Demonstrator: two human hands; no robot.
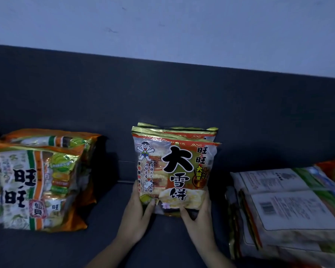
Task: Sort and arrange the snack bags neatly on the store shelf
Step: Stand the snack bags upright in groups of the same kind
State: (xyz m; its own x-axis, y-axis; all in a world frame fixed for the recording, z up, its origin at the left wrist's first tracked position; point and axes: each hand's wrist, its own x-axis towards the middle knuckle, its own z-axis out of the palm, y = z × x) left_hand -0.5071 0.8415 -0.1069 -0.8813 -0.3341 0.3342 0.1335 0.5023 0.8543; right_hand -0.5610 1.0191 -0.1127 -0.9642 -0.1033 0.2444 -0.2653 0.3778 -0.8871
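Both hands, left hand (135, 215) and right hand (198, 215), grip the upright red bag (174, 171) on the shelf (162, 238). Orange bags (39, 182) stand left. A flat stack (286, 206) lies right.

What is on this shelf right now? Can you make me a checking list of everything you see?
Surface: dark flat shelf, with bags standing and lying on it.
Job's things: red-and-gold plastic snack bag upright at centre, with similar bags behind it; orange-and-green plastic snack bags upright at left; pile of flat bags lying back-up at right.
Clutter: nothing seen.
Grippers: left hand grips the red-and-gold bag's lower left corner; right hand grips its lower right corner.
Cables: nothing seen.
Surroundings: dark back panel, with a pale wall above it; the light is dim.
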